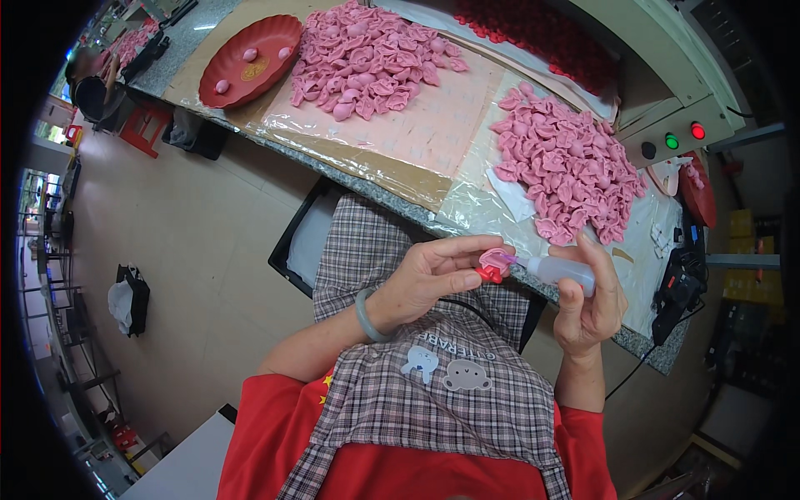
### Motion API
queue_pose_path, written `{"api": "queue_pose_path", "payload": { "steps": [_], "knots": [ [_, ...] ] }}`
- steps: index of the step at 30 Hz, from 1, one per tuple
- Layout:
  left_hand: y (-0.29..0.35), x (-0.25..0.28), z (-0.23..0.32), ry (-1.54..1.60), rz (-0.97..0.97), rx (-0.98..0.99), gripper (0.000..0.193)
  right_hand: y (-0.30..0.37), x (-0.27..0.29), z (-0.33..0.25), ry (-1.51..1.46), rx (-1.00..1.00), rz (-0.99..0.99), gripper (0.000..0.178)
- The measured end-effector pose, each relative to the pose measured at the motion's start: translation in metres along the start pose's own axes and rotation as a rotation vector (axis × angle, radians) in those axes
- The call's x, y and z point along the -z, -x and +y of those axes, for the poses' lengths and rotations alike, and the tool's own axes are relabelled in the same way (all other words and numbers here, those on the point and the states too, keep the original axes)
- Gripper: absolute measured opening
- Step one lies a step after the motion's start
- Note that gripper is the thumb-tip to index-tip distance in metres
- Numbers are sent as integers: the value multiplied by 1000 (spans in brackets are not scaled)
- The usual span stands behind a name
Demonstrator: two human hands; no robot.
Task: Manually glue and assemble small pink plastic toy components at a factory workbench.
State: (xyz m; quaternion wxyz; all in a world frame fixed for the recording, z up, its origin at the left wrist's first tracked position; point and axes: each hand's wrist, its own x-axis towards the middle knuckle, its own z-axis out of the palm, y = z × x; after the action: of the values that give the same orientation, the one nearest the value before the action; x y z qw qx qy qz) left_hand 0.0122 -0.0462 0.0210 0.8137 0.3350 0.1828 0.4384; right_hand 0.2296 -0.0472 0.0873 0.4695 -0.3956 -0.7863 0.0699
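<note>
Just hands (433,279) beyond table edge (400,200)

This is a small factory workshop for hand assembly, not a home. A long stone-topped worktop (392,200) is covered with plastic sheet and cardboard, and on it lie big heaps of the same small pink moulded pieces (567,167), more of them in a second heap (367,54), a red tray (250,58) with a few pieces, and a mass of red parts (542,29) further back. At the end of the worktop stands a grey machine box (675,92) with a green and a red lamp, the floor (200,242) is plain and bare, and another person (92,87) sits at a similar worktop far away on the left.
</note>
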Motion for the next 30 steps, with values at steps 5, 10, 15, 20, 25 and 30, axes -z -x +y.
{"api": "queue_pose_path", "payload": {
  "steps": [5,10,15,20,25,30],
  "knots": [
    [0,0,0,11,-4,-2,50,2,2,1,-5,-14,0,43],
    [0,1,0,4,-3,-10,51,4,2,3,8,7,15,43],
    [0,2,0,-1,10,-29,52,5,4,4,77,83,4,44],
    [0,0,2,9,17,-28,52,4,5,-1,136,120,4,44],
    [1,2,1,11,34,-50,52,2,3,-2,161,157,7,43],
    [0,2,1,-25,56,-79,52,2,3,-2,180,166,-11,44]
  ]
}}
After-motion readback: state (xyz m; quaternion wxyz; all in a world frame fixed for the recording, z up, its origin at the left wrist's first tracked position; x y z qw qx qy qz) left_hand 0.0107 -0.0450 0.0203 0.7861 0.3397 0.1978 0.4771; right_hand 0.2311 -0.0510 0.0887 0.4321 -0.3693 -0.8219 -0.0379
